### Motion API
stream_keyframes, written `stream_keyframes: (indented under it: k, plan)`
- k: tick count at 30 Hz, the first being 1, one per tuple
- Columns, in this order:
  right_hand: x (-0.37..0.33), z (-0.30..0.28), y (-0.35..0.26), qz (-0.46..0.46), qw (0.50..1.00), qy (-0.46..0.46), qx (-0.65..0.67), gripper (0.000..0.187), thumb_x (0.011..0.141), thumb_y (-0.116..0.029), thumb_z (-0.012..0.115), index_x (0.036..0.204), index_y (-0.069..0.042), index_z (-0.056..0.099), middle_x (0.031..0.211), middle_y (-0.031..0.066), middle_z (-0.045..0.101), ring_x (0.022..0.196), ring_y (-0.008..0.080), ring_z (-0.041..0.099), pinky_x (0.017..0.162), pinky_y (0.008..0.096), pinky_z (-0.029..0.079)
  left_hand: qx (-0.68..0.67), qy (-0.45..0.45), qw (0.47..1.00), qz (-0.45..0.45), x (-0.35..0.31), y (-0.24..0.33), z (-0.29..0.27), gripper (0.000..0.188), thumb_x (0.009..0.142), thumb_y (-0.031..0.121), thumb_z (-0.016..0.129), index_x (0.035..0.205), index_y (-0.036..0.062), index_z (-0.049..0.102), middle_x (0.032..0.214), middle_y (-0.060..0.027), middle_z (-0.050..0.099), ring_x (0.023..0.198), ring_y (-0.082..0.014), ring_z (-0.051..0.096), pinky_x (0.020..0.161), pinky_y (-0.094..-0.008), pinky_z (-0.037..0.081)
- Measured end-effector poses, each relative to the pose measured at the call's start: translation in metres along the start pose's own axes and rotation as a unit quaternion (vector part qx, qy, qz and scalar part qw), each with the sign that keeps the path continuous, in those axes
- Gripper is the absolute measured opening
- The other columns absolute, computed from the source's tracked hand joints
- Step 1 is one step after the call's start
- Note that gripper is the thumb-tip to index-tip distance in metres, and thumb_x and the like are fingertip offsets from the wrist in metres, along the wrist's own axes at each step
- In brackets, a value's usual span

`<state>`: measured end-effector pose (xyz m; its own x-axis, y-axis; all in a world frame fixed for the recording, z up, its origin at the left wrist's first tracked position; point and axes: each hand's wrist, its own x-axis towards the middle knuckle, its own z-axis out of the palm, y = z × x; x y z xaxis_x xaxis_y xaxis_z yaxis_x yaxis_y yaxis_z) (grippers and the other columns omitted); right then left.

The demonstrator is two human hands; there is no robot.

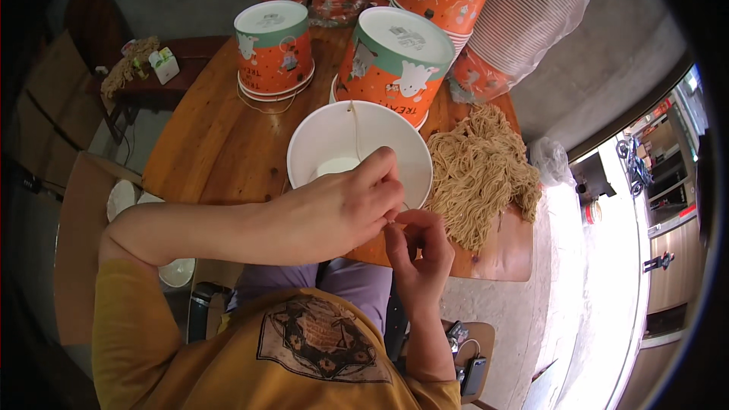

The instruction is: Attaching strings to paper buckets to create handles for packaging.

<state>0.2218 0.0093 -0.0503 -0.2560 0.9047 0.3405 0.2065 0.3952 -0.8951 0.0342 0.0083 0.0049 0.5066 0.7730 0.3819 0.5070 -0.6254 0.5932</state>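
A paper bucket [300,140] with a white inside stands at the table's near edge, its mouth facing me. From a hole at its far rim a thin tan cord [356,129] runs down inside toward my hands. Across the bucket's front reaches my left hand [368,196], fingers closed in a pinch at the near rim. Just below and to the right, my right hand [421,254] is closed too, thumb and forefinger pinching the cord beside the left fingertips. The fingers partly hide the cord's end and the near rim.
Orange-and-green buckets stand upside down behind, one at left [273,53] and a larger one [395,61]. Bagged bucket stacks [516,23] rise at the back. A heap of tan cords [486,175] lies at right. A cardboard box [83,243] holding white buckets is at my left.
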Motion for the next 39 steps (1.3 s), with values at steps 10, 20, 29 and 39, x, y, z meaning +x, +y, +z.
stream_keyframes:
  k: [10,20,29,39]
  plan:
    - [-0.002,0.008,0.001,-0.059,0.995,0.051,-0.057,0.014,0.083,0.000,0.070,0.093,-0.004,0.061,0.071,0.0003,0.058,0.058,0.0051,0.051,0.052,0.0202,0.043,0.169,0.035,0.983,0.069,-0.006,-0.002,0.004,0.017,0.080,0.004,0.060,0.093,0.0001,0.050,0.099,-0.0133,0.048,0.087,-0.0301,0.058,0.073,-0.0402,0.050]
    - [-0.004,0.015,-0.001,-0.085,0.989,0.064,-0.105,0.017,0.083,-0.001,0.068,0.094,-0.005,0.057,0.068,0.0014,0.058,0.054,0.0063,0.052,0.051,0.0212,0.043,-0.029,0.050,0.995,-0.075,-0.007,-0.003,0.012,0.016,0.082,0.001,0.061,0.093,0.0047,0.050,0.092,-0.0082,0.053,0.082,-0.0255,0.059,0.066,-0.0357,0.049]
    - [-0.005,0.017,-0.002,0.022,0.996,0.064,0.053,0.013,0.086,-0.002,0.066,0.094,-0.003,0.056,0.069,-0.0013,0.058,0.060,0.0020,0.051,0.055,0.0186,0.043,-0.076,0.028,0.989,-0.122,-0.009,0.002,0.009,0.016,0.086,0.005,0.061,0.099,0.0035,0.052,0.098,-0.0087,0.056,0.082,-0.0235,0.061,0.067,-0.0343,0.051]
    - [-0.005,0.017,-0.005,0.011,0.998,0.049,0.040,0.010,0.088,0.000,0.062,0.095,-0.002,0.054,0.071,-0.0063,0.052,0.062,-0.0013,0.041,0.054,0.0152,0.032,-0.049,-0.002,0.988,-0.148,-0.008,0.004,0.005,0.014,0.088,0.009,0.058,0.092,0.0018,0.046,0.087,-0.0130,0.059,0.084,-0.0340,0.060,0.072,-0.0431,0.048]
